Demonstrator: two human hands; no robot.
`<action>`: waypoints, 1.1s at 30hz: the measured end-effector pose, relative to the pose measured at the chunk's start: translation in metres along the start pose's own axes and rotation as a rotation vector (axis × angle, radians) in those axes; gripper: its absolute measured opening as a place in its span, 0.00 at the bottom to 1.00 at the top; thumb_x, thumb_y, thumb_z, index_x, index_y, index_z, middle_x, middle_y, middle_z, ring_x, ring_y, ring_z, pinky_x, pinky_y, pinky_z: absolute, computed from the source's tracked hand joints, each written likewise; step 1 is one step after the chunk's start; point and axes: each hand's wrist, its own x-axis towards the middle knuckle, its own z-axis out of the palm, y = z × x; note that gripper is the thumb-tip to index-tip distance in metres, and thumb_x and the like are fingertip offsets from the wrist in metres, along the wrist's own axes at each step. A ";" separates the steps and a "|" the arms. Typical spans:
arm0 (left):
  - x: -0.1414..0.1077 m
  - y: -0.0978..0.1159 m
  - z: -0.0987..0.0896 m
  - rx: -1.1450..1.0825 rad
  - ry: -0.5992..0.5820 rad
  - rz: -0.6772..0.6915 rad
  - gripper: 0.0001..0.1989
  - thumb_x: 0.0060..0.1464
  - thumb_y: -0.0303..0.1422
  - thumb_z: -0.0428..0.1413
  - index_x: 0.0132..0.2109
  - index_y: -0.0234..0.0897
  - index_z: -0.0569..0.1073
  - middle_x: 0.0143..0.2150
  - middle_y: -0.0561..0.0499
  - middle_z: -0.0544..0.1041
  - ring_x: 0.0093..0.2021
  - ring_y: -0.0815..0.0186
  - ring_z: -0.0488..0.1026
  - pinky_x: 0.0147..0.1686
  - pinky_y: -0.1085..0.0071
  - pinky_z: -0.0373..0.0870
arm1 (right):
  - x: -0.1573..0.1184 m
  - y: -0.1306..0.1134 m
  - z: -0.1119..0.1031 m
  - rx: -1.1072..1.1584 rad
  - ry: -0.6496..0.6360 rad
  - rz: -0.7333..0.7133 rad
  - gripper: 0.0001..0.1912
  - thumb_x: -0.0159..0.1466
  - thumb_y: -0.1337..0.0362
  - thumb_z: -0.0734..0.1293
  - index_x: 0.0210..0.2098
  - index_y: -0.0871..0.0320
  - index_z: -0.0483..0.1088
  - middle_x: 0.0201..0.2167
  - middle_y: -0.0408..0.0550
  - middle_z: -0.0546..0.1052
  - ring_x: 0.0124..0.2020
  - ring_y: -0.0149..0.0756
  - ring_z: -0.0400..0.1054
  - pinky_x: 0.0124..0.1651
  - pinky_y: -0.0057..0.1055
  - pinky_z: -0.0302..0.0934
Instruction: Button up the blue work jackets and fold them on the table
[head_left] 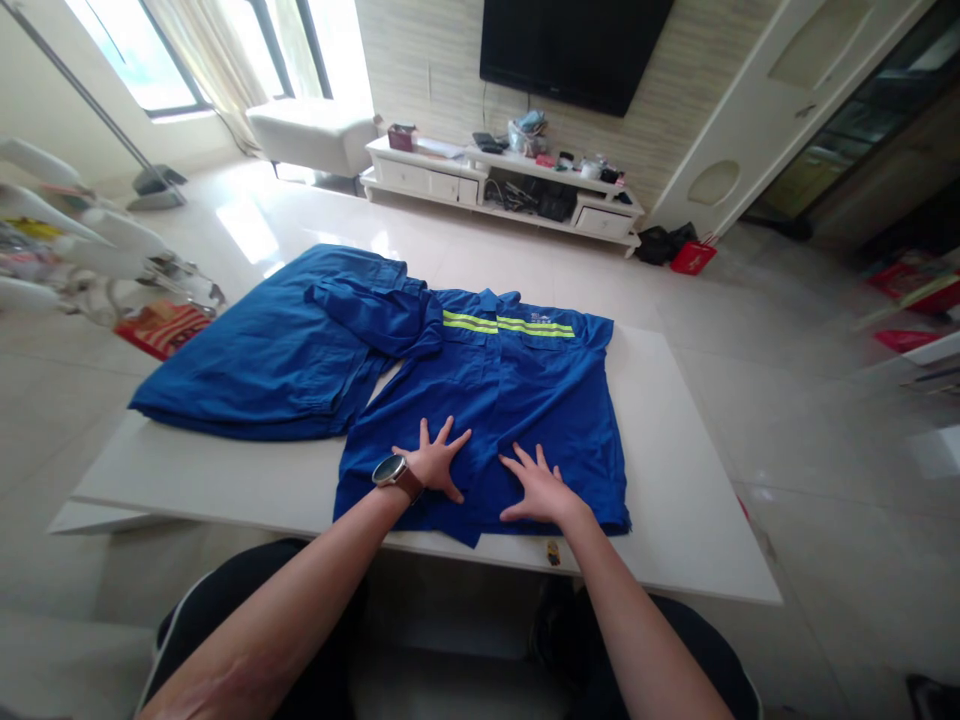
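Observation:
A blue work jacket (555, 400) with yellow-green and grey reflective stripes across its chest lies front up on the white table (675, 470), its collar at the far side. My left hand (435, 462), with a watch (391, 470) on the wrist, rests on the lower part of the jacket with fingers spread. To its right my right hand (538, 488) lies on the cloth near the hem, fingers also apart. Neither hand holds anything. A sleeve reaches left over another blue garment (255, 350), which is folded on the left of the table.
A small dark and yellowish item (553, 553) sits at the table's near edge. Beyond the table stand a low white cabinet (427, 180) with clutter and a white bench (311, 135). A red bag (694, 256) is on the floor. White objects and a red-striped bag (161, 328) are at left.

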 end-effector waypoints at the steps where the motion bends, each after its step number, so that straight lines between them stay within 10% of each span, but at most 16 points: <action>1: 0.001 0.000 0.002 0.013 -0.013 0.004 0.74 0.29 0.51 0.74 0.76 0.63 0.37 0.79 0.48 0.22 0.71 0.19 0.16 0.48 0.09 0.46 | 0.000 0.001 0.002 -0.032 -0.029 0.014 0.67 0.48 0.50 0.82 0.76 0.35 0.41 0.79 0.45 0.32 0.76 0.67 0.16 0.69 0.75 0.32; 4: 0.005 -0.001 0.006 0.032 0.007 0.023 0.79 0.25 0.49 0.76 0.76 0.63 0.34 0.79 0.45 0.20 0.70 0.18 0.14 0.46 0.08 0.42 | 0.002 0.002 0.008 -0.088 -0.023 0.044 0.70 0.46 0.57 0.83 0.76 0.34 0.38 0.79 0.43 0.29 0.76 0.65 0.15 0.70 0.74 0.31; 7: 0.011 -0.001 0.004 -0.005 0.085 0.063 0.73 0.31 0.47 0.75 0.76 0.62 0.39 0.80 0.43 0.25 0.72 0.19 0.18 0.48 0.09 0.40 | 0.005 0.003 0.008 -0.106 0.137 0.032 0.52 0.59 0.60 0.76 0.75 0.37 0.47 0.79 0.44 0.40 0.78 0.61 0.24 0.71 0.70 0.36; 12: 0.007 0.006 -0.004 -0.005 0.379 0.128 0.54 0.44 0.40 0.71 0.74 0.53 0.54 0.80 0.40 0.41 0.76 0.30 0.36 0.60 0.18 0.42 | 0.004 0.000 -0.001 -0.103 0.415 -0.009 0.36 0.66 0.63 0.68 0.72 0.47 0.57 0.73 0.52 0.59 0.74 0.55 0.45 0.70 0.57 0.48; 16: -0.004 0.017 -0.008 0.049 0.472 0.257 0.27 0.49 0.32 0.64 0.57 0.41 0.71 0.67 0.36 0.64 0.65 0.43 0.61 0.60 0.38 0.62 | -0.002 -0.009 0.002 -0.089 0.381 -0.202 0.40 0.61 0.59 0.73 0.70 0.45 0.58 0.70 0.52 0.62 0.70 0.50 0.52 0.64 0.52 0.55; 23: -0.011 0.020 -0.017 0.035 0.278 0.351 0.01 0.49 0.30 0.60 0.32 0.39 0.75 0.35 0.47 0.77 0.40 0.58 0.75 0.40 0.66 0.69 | -0.007 -0.026 0.018 -0.230 0.277 -0.280 0.21 0.60 0.63 0.74 0.52 0.52 0.71 0.68 0.56 0.61 0.68 0.55 0.52 0.59 0.53 0.58; 28: -0.011 0.018 -0.003 0.068 -0.028 0.376 0.13 0.38 0.39 0.72 0.29 0.41 0.78 0.31 0.51 0.80 0.34 0.60 0.76 0.34 0.70 0.68 | -0.007 -0.028 0.007 -0.226 0.361 -0.337 0.04 0.67 0.68 0.64 0.38 0.55 0.72 0.53 0.53 0.74 0.56 0.45 0.63 0.53 0.41 0.59; 33: -0.018 0.028 0.024 0.174 -0.012 0.445 0.22 0.33 0.36 0.75 0.38 0.41 0.79 0.40 0.48 0.81 0.39 0.57 0.78 0.37 0.69 0.71 | 0.000 -0.020 -0.002 0.077 0.600 -0.187 0.09 0.69 0.68 0.57 0.38 0.54 0.68 0.36 0.49 0.75 0.40 0.41 0.68 0.44 0.35 0.59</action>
